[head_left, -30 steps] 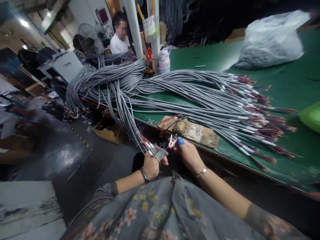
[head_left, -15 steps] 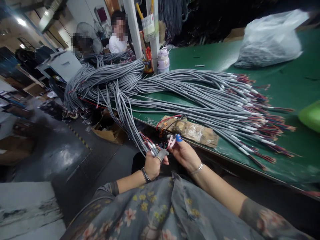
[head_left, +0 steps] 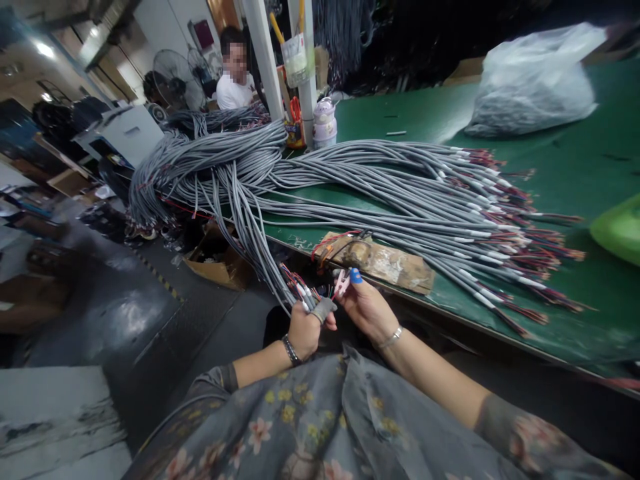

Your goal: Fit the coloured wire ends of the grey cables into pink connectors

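Gripping grey cables (head_left: 263, 253) with closed fingers of the left hand (head_left: 304, 331), pinching a pink clip (head_left: 342, 283) in the right hand (head_left: 370, 312), at lower centre; seemingly midway: bared at wire ends (head_left: 299, 283), not yet released.

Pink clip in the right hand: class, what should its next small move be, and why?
The pink clip should probably be nudged slightly toward the coloured wires. The right hand holds it close beside their ends, while the left hand grips the grey cables near those ends. Whether the clip already touches a wire is too small to tell.
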{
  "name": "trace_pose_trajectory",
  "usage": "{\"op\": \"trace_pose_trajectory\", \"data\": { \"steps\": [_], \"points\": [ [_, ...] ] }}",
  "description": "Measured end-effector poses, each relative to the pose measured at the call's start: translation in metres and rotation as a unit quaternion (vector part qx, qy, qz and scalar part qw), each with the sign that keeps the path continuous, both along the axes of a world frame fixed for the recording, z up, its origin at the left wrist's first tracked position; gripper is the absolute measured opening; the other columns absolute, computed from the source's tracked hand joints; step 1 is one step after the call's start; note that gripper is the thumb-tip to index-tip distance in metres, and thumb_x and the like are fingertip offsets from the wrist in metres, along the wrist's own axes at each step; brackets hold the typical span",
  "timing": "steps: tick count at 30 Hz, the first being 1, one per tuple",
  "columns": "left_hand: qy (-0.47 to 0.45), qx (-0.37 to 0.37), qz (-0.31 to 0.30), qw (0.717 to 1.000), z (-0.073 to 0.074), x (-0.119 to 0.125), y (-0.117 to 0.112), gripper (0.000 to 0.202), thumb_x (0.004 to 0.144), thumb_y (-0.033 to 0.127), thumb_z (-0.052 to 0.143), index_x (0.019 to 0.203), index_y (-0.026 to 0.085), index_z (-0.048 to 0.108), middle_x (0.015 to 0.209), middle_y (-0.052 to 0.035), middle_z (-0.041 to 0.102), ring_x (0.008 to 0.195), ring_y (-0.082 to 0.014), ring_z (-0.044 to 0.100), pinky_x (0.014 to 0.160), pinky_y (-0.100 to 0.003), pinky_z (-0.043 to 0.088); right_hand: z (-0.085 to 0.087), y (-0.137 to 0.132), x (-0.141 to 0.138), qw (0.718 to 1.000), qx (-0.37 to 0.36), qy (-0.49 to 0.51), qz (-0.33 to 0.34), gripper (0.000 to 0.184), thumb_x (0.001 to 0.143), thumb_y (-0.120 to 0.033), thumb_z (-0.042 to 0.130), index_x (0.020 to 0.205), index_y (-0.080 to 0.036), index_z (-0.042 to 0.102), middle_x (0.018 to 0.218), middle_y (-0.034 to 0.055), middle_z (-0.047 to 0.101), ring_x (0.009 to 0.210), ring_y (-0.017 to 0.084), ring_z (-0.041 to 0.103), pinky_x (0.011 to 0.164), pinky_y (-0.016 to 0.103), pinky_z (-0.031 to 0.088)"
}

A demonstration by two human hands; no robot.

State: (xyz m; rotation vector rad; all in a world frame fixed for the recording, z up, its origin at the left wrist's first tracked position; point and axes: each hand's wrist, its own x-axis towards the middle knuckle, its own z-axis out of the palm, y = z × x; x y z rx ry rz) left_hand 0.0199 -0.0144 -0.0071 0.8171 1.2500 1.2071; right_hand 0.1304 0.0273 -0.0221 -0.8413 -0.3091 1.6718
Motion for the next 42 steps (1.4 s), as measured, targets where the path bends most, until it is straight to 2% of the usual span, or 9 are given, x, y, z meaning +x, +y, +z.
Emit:
{"op": "trace_pose_trajectory", "data": {
  "steps": [13, 18, 22, 25, 28, 32, 36, 39, 42],
  "points": [
    [-0.014, 0.012, 0.000, 1.000, -0.002, -0.002, -0.002, 0.040, 0.059, 0.051, 0.073, 0.053, 0.015, 0.057, 0.042, 0.0011, 0.055, 0.038, -0.0090, 0.050, 0.040, -0.022, 0.045, -0.003, -0.003, 0.002, 0.999, -0.027, 0.001, 0.037, 0.033, 0.061, -0.052, 0.079, 0.070, -0.022, 0.069, 0.066, -0.0013, 0.066, 0.062, 0.012, 0.056, 0.057, 0.024, 0.047],
    [-0.020, 0.008, 0.004, 1.000, -0.001, -0.005, -0.004, 0.042, 0.057, 0.053, 0.074, 0.055, 0.015, 0.057, 0.042, 0.0025, 0.053, 0.036, -0.0080, 0.048, 0.039, -0.022, 0.043, -0.007, -0.011, 0.008, 0.992, -0.006, 0.020, 0.126, 0.045, 0.056, -0.063, 0.075, 0.072, -0.021, 0.069, 0.070, 0.0000, 0.066, 0.060, 0.011, 0.055, 0.055, 0.024, 0.044],
    [-0.026, 0.018, -0.003, 0.999, 0.001, -0.007, -0.006, 0.043, 0.055, 0.053, 0.076, 0.053, 0.016, 0.053, 0.041, 0.0032, 0.052, 0.035, -0.0076, 0.046, 0.038, -0.021, 0.041, -0.008, -0.024, 0.011, 0.973, 0.077, -0.019, 0.218, 0.041, 0.058, -0.054, 0.079, 0.076, -0.019, 0.068, 0.065, 0.0003, 0.063, 0.059, 0.012, 0.054, 0.056, 0.026, 0.040],
    [-0.022, 0.038, -0.025, 0.999, -0.003, -0.010, -0.007, 0.043, 0.058, 0.054, 0.075, 0.055, 0.016, 0.055, 0.040, 0.0030, 0.052, 0.035, -0.0080, 0.045, 0.038, -0.021, 0.040, -0.003, -0.031, 0.009, 0.958, 0.133, -0.040, 0.252, 0.034, 0.065, -0.048, 0.077, 0.065, -0.018, 0.061, 0.058, 0.0007, 0.060, 0.056, 0.014, 0.055, 0.057, 0.028, 0.037],
    [-0.014, 0.042, -0.045, 0.998, -0.011, -0.013, -0.007, 0.042, 0.062, 0.054, 0.073, 0.057, 0.015, 0.057, 0.041, 0.0022, 0.054, 0.035, -0.0090, 0.048, 0.039, -0.022, 0.042, 0.001, -0.030, 0.007, 0.959, 0.130, -0.047, 0.246, 0.035, 0.067, -0.046, 0.076, 0.059, -0.019, 0.055, 0.054, -0.0006, 0.057, 0.052, 0.013, 0.053, 0.055, 0.028, 0.035],
    [-0.009, 0.037, -0.073, 0.997, -0.014, -0.016, -0.006, 0.040, 0.064, 0.052, 0.073, 0.057, 0.015, 0.058, 0.042, 0.0016, 0.054, 0.036, -0.0093, 0.049, 0.041, -0.023, 0.044, 0.001, -0.027, 0.006, 0.969, 0.101, -0.061, 0.217, 0.033, 0.060, -0.044, 0.080, 0.063, -0.019, 0.059, 0.051, -0.0032, 0.055, 0.047, 0.012, 0.050, 0.051, 0.027, 0.035],
    [-0.028, 0.012, -0.093, 0.995, -0.010, -0.019, -0.006, 0.043, 0.059, 0.054, 0.074, 0.055, 0.014, 0.059, 0.043, -0.0002, 0.056, 0.036, -0.0096, 0.049, 0.040, -0.022, 0.041, -0.004, -0.027, 0.005, 0.960, 0.113, -0.034, 0.253, 0.033, 0.064, -0.043, 0.078, 0.063, -0.019, 0.057, 0.052, -0.0005, 0.061, 0.047, 0.014, 0.056, 0.053, 0.029, 0.042],
    [-0.033, -0.024, -0.140, 0.989, -0.008, -0.022, -0.004, 0.044, 0.057, 0.054, 0.074, 0.055, 0.013, 0.060, 0.043, -0.0018, 0.057, 0.036, -0.0097, 0.049, 0.040, -0.023, 0.041, -0.006, -0.028, 0.004, 0.950, 0.121, -0.012, 0.287, 0.033, 0.068, -0.046, 0.075, 0.066, -0.019, 0.055, 0.051, 0.0007, 0.063, 0.045, 0.018, 0.060, 0.053, 0.033, 0.047],
    [-0.026, -0.061, -0.193, 0.979, -0.008, -0.025, -0.001, 0.043, 0.056, 0.053, 0.075, 0.058, 0.012, 0.063, 0.042, -0.0016, 0.056, 0.035, -0.0093, 0.047, 0.041, -0.023, 0.040, -0.007, -0.028, 0.002, 0.952, 0.117, -0.017, 0.283, 0.035, 0.066, -0.046, 0.076, 0.073, -0.018, 0.057, 0.049, -0.0006, 0.062, 0.040, 0.018, 0.059, 0.047, 0.031, 0.047]
  ]
}}
